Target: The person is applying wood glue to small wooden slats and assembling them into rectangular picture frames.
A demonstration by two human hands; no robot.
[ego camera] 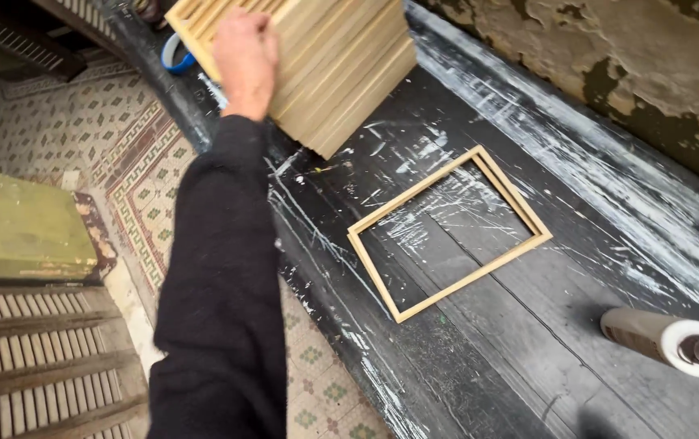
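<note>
My left hand (245,58), in a long black sleeve, reaches to the far end of the black workbench (479,358) and grips the near edge of a stack of pale wooden frames (341,73). The stack sits tilted at the top of the view. A single empty wooden frame (449,233) lies flat on the bench, to the right of my arm and apart from the stack. My right hand is out of view. A paint roller (665,340) with a white end pokes in at the lower right; whatever holds its handle is hidden.
A blue tape roll (173,57) lies behind the stack at the bench's left edge. A peeling wall (634,73) runs along the bench's right side. Left of the bench is patterned tiled floor (134,162), a green wooden block (20,228) and slatted shutters (41,358).
</note>
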